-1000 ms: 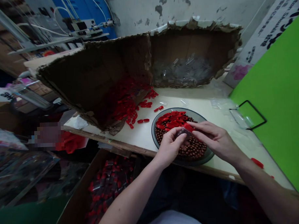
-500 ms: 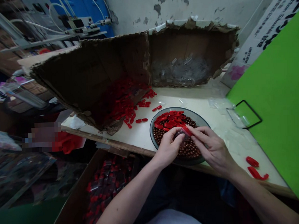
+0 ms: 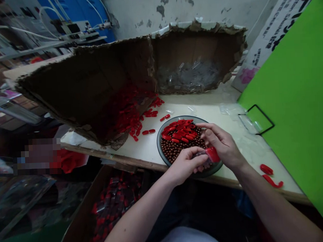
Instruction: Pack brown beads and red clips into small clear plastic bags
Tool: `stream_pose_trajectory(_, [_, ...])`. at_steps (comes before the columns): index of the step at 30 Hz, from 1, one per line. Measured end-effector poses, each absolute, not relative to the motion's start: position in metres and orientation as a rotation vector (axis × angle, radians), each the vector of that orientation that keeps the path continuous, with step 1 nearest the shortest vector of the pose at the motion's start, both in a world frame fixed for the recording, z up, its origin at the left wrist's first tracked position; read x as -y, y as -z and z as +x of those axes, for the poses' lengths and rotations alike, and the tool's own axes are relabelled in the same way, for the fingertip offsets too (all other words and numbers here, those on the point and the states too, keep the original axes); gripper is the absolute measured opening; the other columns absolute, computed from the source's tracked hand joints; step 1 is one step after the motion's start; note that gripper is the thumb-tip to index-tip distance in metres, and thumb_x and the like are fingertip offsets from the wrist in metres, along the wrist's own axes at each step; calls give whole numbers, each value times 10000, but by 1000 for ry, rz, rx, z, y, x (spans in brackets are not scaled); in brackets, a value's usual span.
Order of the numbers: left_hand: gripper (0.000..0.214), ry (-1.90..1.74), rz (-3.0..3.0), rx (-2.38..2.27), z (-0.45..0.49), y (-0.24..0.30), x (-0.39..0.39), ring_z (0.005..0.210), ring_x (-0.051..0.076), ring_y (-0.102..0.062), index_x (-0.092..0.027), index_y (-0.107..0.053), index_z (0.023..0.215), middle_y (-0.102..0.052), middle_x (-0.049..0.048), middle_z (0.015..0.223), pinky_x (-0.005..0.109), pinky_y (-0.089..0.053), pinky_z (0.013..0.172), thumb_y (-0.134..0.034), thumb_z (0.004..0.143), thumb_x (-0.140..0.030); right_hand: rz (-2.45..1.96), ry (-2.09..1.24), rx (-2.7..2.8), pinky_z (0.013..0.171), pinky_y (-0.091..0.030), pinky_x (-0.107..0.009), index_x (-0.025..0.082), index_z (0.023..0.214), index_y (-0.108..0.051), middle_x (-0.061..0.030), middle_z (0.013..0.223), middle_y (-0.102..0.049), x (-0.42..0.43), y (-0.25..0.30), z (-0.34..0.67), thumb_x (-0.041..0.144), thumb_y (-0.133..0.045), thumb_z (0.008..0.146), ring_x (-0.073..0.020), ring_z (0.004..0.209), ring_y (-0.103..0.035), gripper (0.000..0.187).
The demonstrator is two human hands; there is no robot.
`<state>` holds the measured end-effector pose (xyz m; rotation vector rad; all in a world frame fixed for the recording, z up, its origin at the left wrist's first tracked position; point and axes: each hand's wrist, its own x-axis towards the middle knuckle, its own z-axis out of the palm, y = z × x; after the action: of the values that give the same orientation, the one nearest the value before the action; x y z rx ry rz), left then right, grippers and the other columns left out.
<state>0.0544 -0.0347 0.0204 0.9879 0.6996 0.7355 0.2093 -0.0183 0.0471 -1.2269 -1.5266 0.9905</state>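
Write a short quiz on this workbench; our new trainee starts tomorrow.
1. True or false: brown beads and red pieces share the grey dish.
2. Multiple choice: what lies in the right-hand part of the torn cardboard box? A) brown beads B) clear plastic pieces C) green boards
3. Short answer: what colour is the end of the small clear packet at the left hand?

Key: 1 true; 2 B; 3 red
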Motion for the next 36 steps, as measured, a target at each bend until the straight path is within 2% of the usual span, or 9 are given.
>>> stream_pose_trajectory(4, [353, -681, 1110, -713, 57, -22, 36, 487, 58, -411, -134, -610, 788, -543, -20, 601, 201, -287, 474, -619, 799, -487, -985, -1488, 1399, 747, -473, -289, 215, 1209, -615, -44, 894, -595, 10, -51, 201, 573, -350, 941, -159, 781, -558, 520])
stream_pose_trajectory(7, [486, -756, 1203, -803, 61, -21, 36, 450, 59, -340, -150, -498, 607, -435, -39, 500, 217, -243, 457, -483, 864, -562, -917, -1620, 1287, 755, -474, -289, 208, 1201, -627, -48, 877, -605, 12, -50, 192, 603, -316, 938, -158, 777, -569, 567])
stream_pose_trajectory(10, [543, -846, 1258, -892, 66, -19, 35, 464, 59, -287, -157, -436, 554, -383, -43, 492, 227, -224, 470, -414, 884, -588, -879, -1625, 1240, 789, -466, -293, 223, 1195, -636, -47, 879, -613, 16, -49, 185, 571, -282, 959, -162, 813, -577, 549])
stream_pose_trajectory(16, [512, -869, 1363, -1014, 67, -21, 38, 517, 70, -294, -156, -430, 547, -357, -39, 522, 232, -240, 509, -433, 894, -533, -881, -1447, 1328, 797, -447, -301, 257, 1198, -639, -26, 853, -603, 18, -44, 187, 478, -357, 961, -166, 814, -562, 429])
stream_pose_trajectory(26, [537, -790, 1203, -1042, 49, -5, 39, 455, 64, -310, -161, -429, 547, -380, -37, 487, 219, -242, 452, -436, 876, -584, -896, -1377, 1160, 799, -469, -319, 226, 1115, -681, -41, 849, -630, 24, -34, 177, 487, -319, 967, -169, 807, -577, 471])
stream_pose_trajectory(28, [516, -844, 1085, -1096, 32, -5, 40, 441, 61, -323, -161, -450, 573, -390, -42, 490, 202, -237, 428, -479, 850, -596, -953, -1308, 1061, 803, -487, -331, 229, 1089, -684, -46, 867, -646, 21, -30, 199, 510, -305, 963, -171, 811, -595, 489])
stream_pose_trajectory(30, [462, -947, 994, -1193, 4, -2, 43, 432, 57, -331, -157, -507, 625, -412, -50, 499, 183, -228, 408, -565, 801, -580, -1149, -1094, 1037, 786, -498, -335, 233, 1058, -681, -42, 871, -660, 17, -16, 238, 502, -409, 927, -175, 802, -610, 404])
stream_pose_trajectory(33, [374, -1080, 907, -1464, -54, 12, 51, 457, 71, -414, -156, -624, 784, -520, -44, 545, 173, -306, 427, -690, 709, -516, -1760, -584, 1146, 748, -498, -365, 200, 1001, -688, -69, 903, -691, 14, 18, 309, 455, -585, 813, -209, 766, -625, 333])
stream_pose_trajectory(36, [433, -1167, 747, -1899, -121, 38, 64, 534, 117, -526, -167, -670, 878, -631, -22, 640, 199, -399, 472, -755, 611, -497, -2272, -317, 1386, 772, -473, -412, 172, 1033, -680, -105, 948, -710, 14, 54, 356, 453, -561, 802, -271, 819, -639, 383])
